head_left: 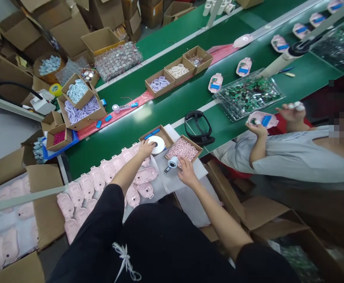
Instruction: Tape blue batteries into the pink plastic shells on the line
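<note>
On the green bench (98, 151): white roll (160, 146), our left hand (146, 148) on it; cardboard tray (198, 154) of small pink parts (182, 148), our right hand (186, 171) at its rim. Grips: we cannot tell. Best, we judge: roll steadied flat, tray unjostled.

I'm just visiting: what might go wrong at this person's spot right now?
The right hand is right beside the open box of small pink pieces, so a bump might spill them. The left forearm reaches across closely set pink shells; the dark sleeve could brush some out of place. The left hand is at the white roll, near those shells, so a slip might nudge it into them.
</note>
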`<action>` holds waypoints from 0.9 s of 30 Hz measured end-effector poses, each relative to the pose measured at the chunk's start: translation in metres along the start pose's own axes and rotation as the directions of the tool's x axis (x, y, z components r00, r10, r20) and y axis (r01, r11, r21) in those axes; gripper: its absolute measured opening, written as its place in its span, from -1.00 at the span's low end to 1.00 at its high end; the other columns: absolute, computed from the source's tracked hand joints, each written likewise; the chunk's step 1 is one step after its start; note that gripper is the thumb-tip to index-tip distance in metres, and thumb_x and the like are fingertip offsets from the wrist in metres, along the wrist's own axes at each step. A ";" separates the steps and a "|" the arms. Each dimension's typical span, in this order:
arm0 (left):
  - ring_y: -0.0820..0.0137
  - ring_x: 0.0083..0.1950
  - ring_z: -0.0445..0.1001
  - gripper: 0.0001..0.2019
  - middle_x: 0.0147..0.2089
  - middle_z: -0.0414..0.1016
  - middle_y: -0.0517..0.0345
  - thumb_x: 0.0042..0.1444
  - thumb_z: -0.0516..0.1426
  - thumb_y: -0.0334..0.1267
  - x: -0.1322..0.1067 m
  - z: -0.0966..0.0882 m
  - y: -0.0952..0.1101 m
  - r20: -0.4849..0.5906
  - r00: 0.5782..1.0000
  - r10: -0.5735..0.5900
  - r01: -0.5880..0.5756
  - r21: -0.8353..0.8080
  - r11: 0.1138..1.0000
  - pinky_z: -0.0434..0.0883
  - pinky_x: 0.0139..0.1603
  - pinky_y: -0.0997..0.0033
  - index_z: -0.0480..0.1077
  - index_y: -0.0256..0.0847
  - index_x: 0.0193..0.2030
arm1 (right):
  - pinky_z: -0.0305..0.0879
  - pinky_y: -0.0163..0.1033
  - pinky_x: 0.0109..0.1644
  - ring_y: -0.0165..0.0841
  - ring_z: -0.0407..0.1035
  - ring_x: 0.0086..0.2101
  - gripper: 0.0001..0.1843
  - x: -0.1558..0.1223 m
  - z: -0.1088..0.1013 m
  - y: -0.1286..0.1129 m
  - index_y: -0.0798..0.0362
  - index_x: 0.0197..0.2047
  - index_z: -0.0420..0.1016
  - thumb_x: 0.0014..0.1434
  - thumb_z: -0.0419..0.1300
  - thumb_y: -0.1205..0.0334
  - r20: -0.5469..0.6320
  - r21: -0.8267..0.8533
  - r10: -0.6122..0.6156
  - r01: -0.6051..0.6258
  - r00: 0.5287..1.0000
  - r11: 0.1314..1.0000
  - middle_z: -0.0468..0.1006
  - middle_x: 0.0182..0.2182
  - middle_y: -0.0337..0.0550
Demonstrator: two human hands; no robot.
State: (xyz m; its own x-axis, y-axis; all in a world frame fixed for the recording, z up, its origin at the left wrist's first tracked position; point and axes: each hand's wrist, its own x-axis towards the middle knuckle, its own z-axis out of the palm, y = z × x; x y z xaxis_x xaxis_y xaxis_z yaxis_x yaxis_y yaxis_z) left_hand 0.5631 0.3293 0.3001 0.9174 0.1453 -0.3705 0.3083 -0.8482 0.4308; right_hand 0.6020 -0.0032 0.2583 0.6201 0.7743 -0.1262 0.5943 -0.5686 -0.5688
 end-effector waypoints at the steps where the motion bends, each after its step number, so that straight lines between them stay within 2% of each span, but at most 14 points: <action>1: -0.03 0.52 0.06 -0.51 0.41 0.40 -0.07 0.13 0.14 -0.45 0.004 -0.001 0.000 0.007 1.000 0.012 -0.012 0.025 1.000 -0.07 0.53 -0.19 0.54 -0.09 0.20 | 0.04 0.25 0.47 0.08 0.06 0.39 -0.03 -0.016 0.005 -0.003 0.05 0.61 -0.08 0.16 0.10 0.35 -0.049 0.024 0.050 -0.049 0.998 0.998 0.13 0.46 0.17; 3: -0.07 0.48 0.11 -0.57 0.37 0.40 -0.16 0.09 0.20 -0.39 0.007 -0.004 -0.001 0.015 0.999 0.033 -0.034 0.065 0.997 -0.08 0.52 -0.22 0.57 -0.14 0.12 | 0.10 0.29 0.44 0.09 0.15 0.34 -0.12 -0.053 0.017 -0.013 0.04 0.58 0.00 0.20 0.07 0.33 -0.103 0.076 0.141 -0.133 0.985 0.988 0.23 0.37 0.19; 6: -0.12 0.49 0.07 -0.55 0.40 0.34 -0.18 0.01 0.28 -0.34 -0.005 -0.015 0.001 0.012 0.998 0.068 -0.068 0.095 0.993 -0.17 0.53 -0.23 0.59 -0.15 0.10 | 0.19 0.26 0.41 0.05 0.24 0.28 -0.21 -0.104 0.034 -0.033 -0.04 0.50 0.18 0.20 0.05 0.34 -0.072 0.119 0.217 -0.207 0.974 0.971 0.33 0.27 0.14; 8: -0.15 0.54 -0.02 -0.44 0.47 0.28 -0.12 -0.01 0.31 -0.30 -0.024 -0.020 0.003 0.007 0.990 0.138 -0.138 0.109 0.984 -0.26 0.55 -0.25 0.54 -0.11 0.20 | 0.24 0.22 0.39 0.02 0.27 0.25 -0.26 -0.124 0.041 -0.049 -0.06 0.45 0.26 0.20 0.04 0.35 -0.039 0.140 0.208 -0.201 0.977 0.969 0.34 0.24 0.13; 10: -0.21 0.58 -0.12 -0.34 0.49 0.24 -0.11 0.00 0.31 -0.26 -0.050 -0.022 0.004 -0.013 0.975 0.222 -0.219 0.124 0.968 -0.31 0.57 -0.27 0.47 -0.12 0.32 | 0.26 0.19 0.40 -0.01 0.28 0.26 -0.33 -0.127 0.045 -0.064 -0.03 0.41 0.30 0.23 0.04 0.32 -0.036 0.185 0.156 -0.147 0.987 0.972 0.35 0.23 0.14; 12: -0.25 0.59 -0.14 -0.30 0.47 0.26 -0.18 0.06 0.28 -0.24 -0.078 -0.017 0.003 -0.026 0.973 0.231 -0.224 0.160 0.961 -0.26 0.57 -0.29 0.39 -0.21 0.39 | 0.24 0.14 0.43 -0.04 0.27 0.28 -0.40 -0.114 0.046 -0.080 0.00 0.38 0.33 0.28 0.03 0.28 -0.053 0.242 0.112 -0.097 0.992 0.965 0.35 0.25 0.15; 15: -0.25 0.58 -0.11 -0.30 0.45 0.25 -0.34 0.16 0.22 -0.23 -0.112 -0.006 -0.004 -0.012 0.998 0.066 -0.061 0.249 0.967 -0.04 0.52 -0.34 0.28 -0.34 0.46 | 0.24 0.10 0.44 -0.08 0.28 0.29 -0.44 -0.075 0.049 -0.104 0.03 0.33 0.38 0.27 0.04 0.27 -0.063 0.300 0.117 -0.093 0.991 0.949 0.36 0.28 0.15; 17: -0.25 0.57 -0.10 -0.30 0.46 0.22 -0.42 0.23 0.17 -0.22 -0.127 0.002 -0.010 -0.017 1.000 -0.014 0.018 0.289 0.957 0.07 0.46 -0.39 0.21 -0.38 0.49 | 0.25 0.10 0.44 -0.08 0.30 0.29 -0.43 -0.045 0.051 -0.119 0.05 0.31 0.42 0.24 0.05 0.29 -0.074 0.299 0.133 -0.105 0.988 0.948 0.38 0.27 0.14; 20: -0.25 0.57 -0.09 -0.37 0.46 0.21 -0.42 0.32 0.11 -0.20 -0.137 0.012 -0.016 -0.046 0.999 -0.029 0.042 0.294 0.955 0.10 0.42 -0.47 0.18 -0.35 0.49 | 0.30 0.05 0.41 -0.10 0.31 0.29 -0.40 0.003 0.048 -0.142 0.07 0.36 0.40 0.26 0.04 0.32 -0.046 0.229 0.085 -0.072 0.995 0.971 0.36 0.34 0.13; 22: -0.24 0.56 -0.06 -0.41 0.45 0.22 -0.38 0.34 0.10 -0.16 -0.141 0.017 -0.019 -0.053 0.998 -0.037 0.051 0.288 0.956 0.11 0.42 -0.48 0.23 -0.31 0.46 | 0.33 -0.02 0.38 -0.10 0.33 0.29 -0.35 0.036 0.043 -0.155 0.11 0.44 0.31 0.30 0.03 0.34 0.013 0.145 0.093 -0.094 0.996 0.985 0.28 0.42 0.15; 25: -0.27 0.52 0.01 -0.42 0.42 0.26 -0.38 0.32 0.15 -0.08 -0.146 0.021 -0.023 -0.051 0.996 -0.069 0.081 0.273 0.959 0.20 0.38 -0.44 0.29 -0.31 0.40 | 0.34 -0.07 0.33 -0.08 0.39 0.26 -0.30 0.081 0.038 -0.168 0.15 0.53 0.17 0.34 0.03 0.39 0.110 0.001 0.235 -0.236 0.966 0.972 0.22 0.47 0.23; 27: -0.29 0.49 0.05 -0.37 0.39 0.30 -0.38 0.29 0.20 -0.02 -0.149 0.020 -0.026 -0.048 0.994 -0.094 0.103 0.269 0.958 0.25 0.35 -0.40 0.29 -0.32 0.40 | 0.36 -0.07 0.29 -0.07 0.46 0.19 -0.38 0.102 0.038 -0.168 0.15 0.48 0.27 0.38 0.04 0.39 0.197 -0.065 0.308 -0.301 0.931 0.951 0.34 0.39 0.30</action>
State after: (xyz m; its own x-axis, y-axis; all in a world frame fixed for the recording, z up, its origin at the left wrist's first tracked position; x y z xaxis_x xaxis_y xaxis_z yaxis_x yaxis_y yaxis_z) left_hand 0.4132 0.3194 0.3272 0.8954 0.2486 -0.3693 0.3225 -0.9341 0.1533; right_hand 0.5457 0.1821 0.3100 0.6591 0.6005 -0.4527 0.4125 -0.7920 -0.4500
